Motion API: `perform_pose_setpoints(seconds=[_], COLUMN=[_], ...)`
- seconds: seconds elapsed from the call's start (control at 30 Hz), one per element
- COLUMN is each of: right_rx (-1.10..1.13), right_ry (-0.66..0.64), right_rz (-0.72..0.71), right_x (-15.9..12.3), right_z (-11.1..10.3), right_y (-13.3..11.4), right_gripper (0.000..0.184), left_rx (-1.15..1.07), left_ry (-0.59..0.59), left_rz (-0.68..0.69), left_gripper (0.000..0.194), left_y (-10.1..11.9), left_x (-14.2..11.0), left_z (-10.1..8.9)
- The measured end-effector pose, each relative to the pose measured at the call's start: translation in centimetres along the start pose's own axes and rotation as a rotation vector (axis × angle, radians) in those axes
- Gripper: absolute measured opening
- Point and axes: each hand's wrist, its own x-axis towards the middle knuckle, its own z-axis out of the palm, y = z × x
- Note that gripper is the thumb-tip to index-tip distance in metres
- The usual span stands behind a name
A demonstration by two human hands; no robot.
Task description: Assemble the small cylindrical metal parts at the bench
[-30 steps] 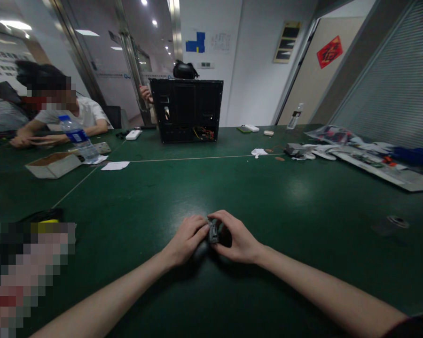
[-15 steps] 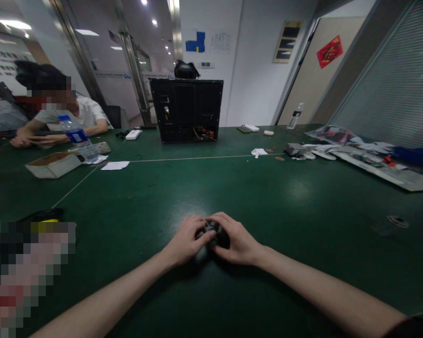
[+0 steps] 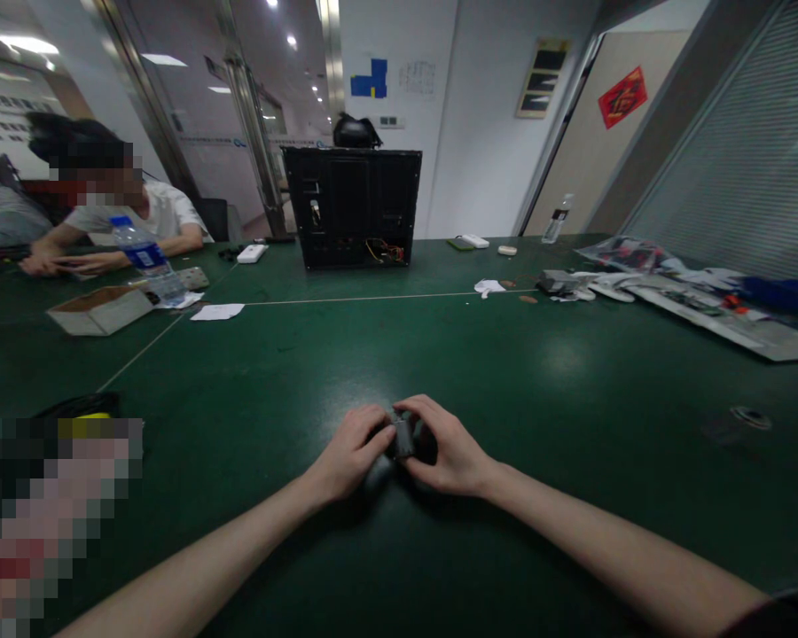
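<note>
Between my hands, just above or on the green table (image 3: 346,354), is a small dark grey block-like part (image 3: 404,438) with a flat face turned up towards me. Its exact kind is too small to make out. My right hand (image 3: 449,447) curls around its right side, thumb at the near end and fingers at the far end. On the left, my left hand (image 3: 355,447) is closed with the thumb against the part's left side; its fingertips are partly hidden behind the part.
A black cabinet-like panel (image 3: 352,208) with exposed wires stands at the back. Towards the left are an open box (image 3: 103,312), a water bottle (image 3: 147,259) and a seated person (image 3: 126,204). A board with clutter (image 3: 724,310) lies at the right, beyond a dark roll-like object (image 3: 748,421).
The small part has turned between my fingers, so a flat grey face now shows. My left thumb has drawn back slightly to the left; my right fingers have lifted a little.
</note>
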Motion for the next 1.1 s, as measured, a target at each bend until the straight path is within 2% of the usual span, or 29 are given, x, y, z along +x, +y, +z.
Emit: perform_pose_setpoints(seconds=[0.23, 0.53, 0.73, 0.93, 1.1], right_rx=[-0.007, -0.018, -0.022, -0.010, -0.033], right_ry=[-0.097, -0.103, -0.118, -0.126, -0.113], right_rz=[-0.021, -0.016, -0.019, -0.030, -0.060], right_x=[0.1, 0.0, 0.0, 0.0, 0.0], right_z=[-0.1, -0.1, -0.1, -0.2, -0.1], right_y=[-0.4, -0.2, -0.1, -0.1, -0.2], right_gripper=[0.057, 0.059, 0.063, 0.067, 0.067], left_rx=[0.019, 0.022, -0.062, -0.169, -0.112], left_ry=[-0.019, -0.019, -0.052, -0.025, -0.029], left_rz=[-0.004, -0.008, 0.032, 0.070, 0.054], left_gripper=[0.033, 0.032, 0.030, 0.032, 0.034], left_y=[0.0, 0.1, -0.4, -0.9, -0.9], left_x=[0.1, 0.2, 0.0, -0.5, -0.3], left_z=[0.0, 0.0, -0.1, -0.2, 0.0])
